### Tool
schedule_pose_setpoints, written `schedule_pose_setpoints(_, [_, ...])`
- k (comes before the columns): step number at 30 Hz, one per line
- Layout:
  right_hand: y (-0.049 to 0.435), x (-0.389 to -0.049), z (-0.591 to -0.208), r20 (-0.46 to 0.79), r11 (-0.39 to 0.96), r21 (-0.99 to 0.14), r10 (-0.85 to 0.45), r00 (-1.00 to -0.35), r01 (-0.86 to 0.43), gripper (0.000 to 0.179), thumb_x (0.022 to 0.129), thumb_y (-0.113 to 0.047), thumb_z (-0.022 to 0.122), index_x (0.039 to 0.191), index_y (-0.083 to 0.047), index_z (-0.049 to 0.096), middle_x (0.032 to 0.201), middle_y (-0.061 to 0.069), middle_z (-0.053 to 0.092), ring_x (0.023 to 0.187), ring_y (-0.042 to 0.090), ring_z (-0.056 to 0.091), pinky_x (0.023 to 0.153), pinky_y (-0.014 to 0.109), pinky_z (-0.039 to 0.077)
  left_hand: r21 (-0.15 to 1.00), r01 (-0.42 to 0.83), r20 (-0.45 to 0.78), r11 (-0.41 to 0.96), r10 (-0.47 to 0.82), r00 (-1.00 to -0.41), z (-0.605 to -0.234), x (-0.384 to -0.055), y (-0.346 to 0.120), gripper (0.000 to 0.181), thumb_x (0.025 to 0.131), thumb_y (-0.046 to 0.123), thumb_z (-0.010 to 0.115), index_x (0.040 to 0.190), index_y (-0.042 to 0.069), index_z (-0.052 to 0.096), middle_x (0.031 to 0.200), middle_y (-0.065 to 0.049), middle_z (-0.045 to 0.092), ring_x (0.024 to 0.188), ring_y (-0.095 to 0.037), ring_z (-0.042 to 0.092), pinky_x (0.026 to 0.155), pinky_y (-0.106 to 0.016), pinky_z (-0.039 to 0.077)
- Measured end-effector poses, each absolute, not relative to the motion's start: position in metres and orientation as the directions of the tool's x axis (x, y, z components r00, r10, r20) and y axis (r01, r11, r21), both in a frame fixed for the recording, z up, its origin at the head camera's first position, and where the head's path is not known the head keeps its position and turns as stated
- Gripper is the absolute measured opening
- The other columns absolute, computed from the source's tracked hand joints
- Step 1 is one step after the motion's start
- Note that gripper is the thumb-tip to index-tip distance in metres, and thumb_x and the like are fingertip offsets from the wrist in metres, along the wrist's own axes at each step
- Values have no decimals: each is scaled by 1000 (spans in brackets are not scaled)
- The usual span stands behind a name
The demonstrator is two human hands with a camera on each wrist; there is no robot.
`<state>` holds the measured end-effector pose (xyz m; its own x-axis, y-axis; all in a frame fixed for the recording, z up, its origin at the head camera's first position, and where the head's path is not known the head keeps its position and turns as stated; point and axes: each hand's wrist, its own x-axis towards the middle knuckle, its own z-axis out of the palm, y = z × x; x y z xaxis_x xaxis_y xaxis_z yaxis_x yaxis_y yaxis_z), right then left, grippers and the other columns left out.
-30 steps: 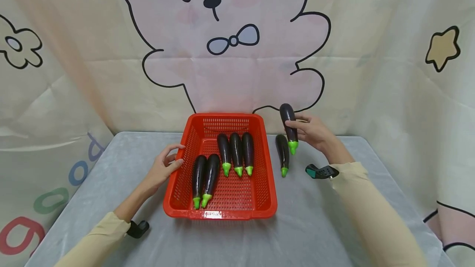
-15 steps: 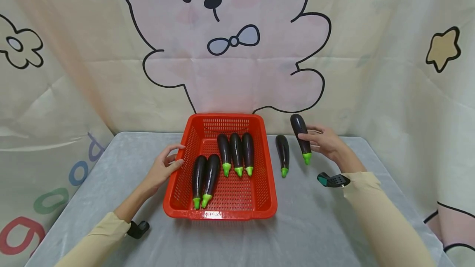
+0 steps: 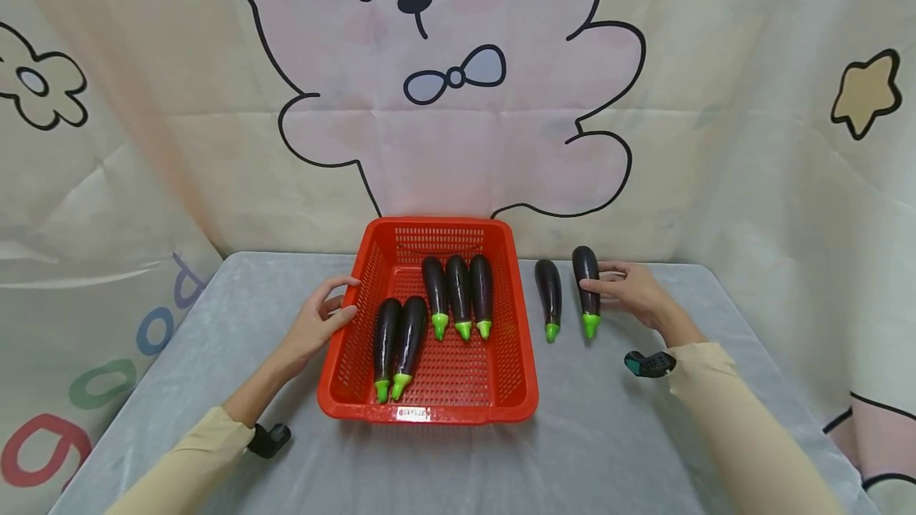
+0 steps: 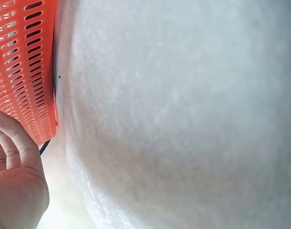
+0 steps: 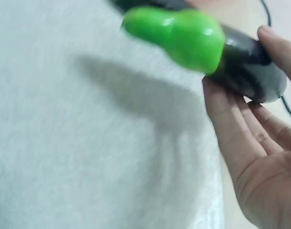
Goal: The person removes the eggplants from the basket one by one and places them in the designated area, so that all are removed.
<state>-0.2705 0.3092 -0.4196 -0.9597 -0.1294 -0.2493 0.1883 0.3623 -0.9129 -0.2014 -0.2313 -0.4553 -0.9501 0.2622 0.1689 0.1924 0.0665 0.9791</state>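
Observation:
My left hand (image 3: 318, 320) grips the left rim of a red plastic basket (image 3: 510, 388), thumb and index tips at the rim. In the left wrist view, other fingers (image 4: 22, 138) lie against its slotted outer wall. Inside the basket are several dark purple eggplants, a pair (image 3: 386, 340) in front and a row (image 3: 458, 292) behind. On the table right of the basket lies one eggplant (image 3: 548, 292). Beside it my right hand (image 3: 637, 292) holds another eggplant (image 3: 586, 276) between thumb and fingers, its green stem end (image 5: 195, 40) toward me and its shadow below on the cloth.
A grey cloth covers the table (image 3: 594, 435). Behind it hangs a pale curtain (image 3: 458, 149) with a cartoon bear, close to the basket's far side. A white label (image 3: 413, 414) is on the basket's front rim.
My right hand has carried its eggplant rightward and down, from above the loose eggplant to a spot right of it, near the table. My left hand stays on the basket.

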Motion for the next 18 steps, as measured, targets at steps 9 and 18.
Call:
schedule_pose_setpoints(9, [307,-275,-438,-276,377,-900,-103,-956,219,86,89,-29,82,149,12,35,132,29,56,100,19,65,89,40,57,981,184,161,64,263,-951,-455,-201,-231,44,102,8,61,142,5,43,120,-34,57,91,-34,70,73,-45,61])
schedule_pose_setpoints(18, [304,-279,-449,-305,411,-875,-56,-951,256,86,87,-32,83,145,13,37,128,29,56,98,23,63,83,40,59,981,181,159,61,264,-951,-456,-202,-231,44,102,7,60,143,5,43,121,-36,56,91,-38,70,73,-46,61])
